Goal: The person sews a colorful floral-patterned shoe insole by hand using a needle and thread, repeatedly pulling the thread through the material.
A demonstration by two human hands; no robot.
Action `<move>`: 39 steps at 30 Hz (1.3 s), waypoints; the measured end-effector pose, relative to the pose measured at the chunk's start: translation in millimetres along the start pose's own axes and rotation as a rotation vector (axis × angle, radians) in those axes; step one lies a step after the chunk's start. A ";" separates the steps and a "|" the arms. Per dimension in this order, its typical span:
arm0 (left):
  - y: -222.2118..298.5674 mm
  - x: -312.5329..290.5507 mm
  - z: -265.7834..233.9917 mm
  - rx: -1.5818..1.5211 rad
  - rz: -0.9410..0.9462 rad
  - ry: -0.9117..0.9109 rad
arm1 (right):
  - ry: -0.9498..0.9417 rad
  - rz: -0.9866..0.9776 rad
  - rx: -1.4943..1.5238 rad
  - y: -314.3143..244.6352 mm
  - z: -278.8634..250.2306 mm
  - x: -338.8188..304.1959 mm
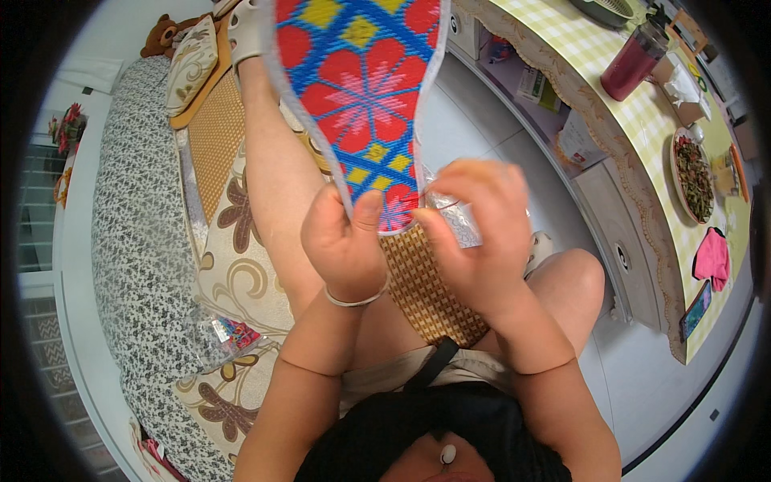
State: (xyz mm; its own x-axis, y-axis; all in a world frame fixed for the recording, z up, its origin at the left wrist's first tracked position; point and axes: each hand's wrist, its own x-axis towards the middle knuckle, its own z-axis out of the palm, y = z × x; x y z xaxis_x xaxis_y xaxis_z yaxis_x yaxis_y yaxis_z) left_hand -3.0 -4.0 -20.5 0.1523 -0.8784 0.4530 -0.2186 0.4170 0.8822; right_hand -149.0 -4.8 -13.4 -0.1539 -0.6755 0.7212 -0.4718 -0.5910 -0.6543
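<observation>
An embroidered insole (pixel 365 96) with red and pink flowers, blue bands and yellow diamonds stands up in front of me, cut off by the top edge of the view. My left hand (pixel 347 245) grips its narrow lower end, thumb on the stitched face and the fingers behind it. Just right of that end, my right hand (pixel 482 233) is closed and a little smeared by motion. A thin dark red thread (pixel 446 206) runs between its fingers and the insole's edge. Whether a needle is there, I cannot tell.
Under my hands is a woven brown mat (pixel 438 289). A patterned sofa (pixel 136 241) at left bears a small colourful packet (pixel 234 333). On the right, a table with a checked cloth (pixel 586 36) holds a dark red bottle (pixel 634 60), a plate of food (pixel 692 177) and a phone (pixel 695 310).
</observation>
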 end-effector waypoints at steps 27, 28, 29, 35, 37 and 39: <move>12.4 4.7 3.1 -0.396 -0.255 -0.001 | 0.316 0.915 1.492 100.1 -21.3 -2.2; 14.4 4.1 7.2 -0.382 -0.265 0.009 | 0.415 0.897 1.465 106.6 -28.5 -2.0; 15.6 3.3 9.3 -0.364 -0.278 0.021 | 0.427 0.878 1.356 101.5 -26.7 0.2; 7.4 0.6 3.5 -0.343 -0.267 -0.033 | 0.060 0.876 0.966 50.0 -5.7 1.3; 7.3 0.6 4.8 -0.346 -0.272 -0.043 | -0.103 0.911 0.850 44.1 1.8 -4.6; 9.6 1.6 4.9 -0.344 -0.259 -0.043 | -0.302 0.896 0.827 38.1 3.9 -7.7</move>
State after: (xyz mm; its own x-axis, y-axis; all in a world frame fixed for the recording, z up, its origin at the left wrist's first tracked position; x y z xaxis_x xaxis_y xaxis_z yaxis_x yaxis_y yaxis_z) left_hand -9.5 -2.6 -11.9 0.1181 -0.9701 0.2119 0.1566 0.2290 0.9608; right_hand -162.4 -23.9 -44.7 0.1179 -0.9913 -0.0588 0.3972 0.1013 -0.9121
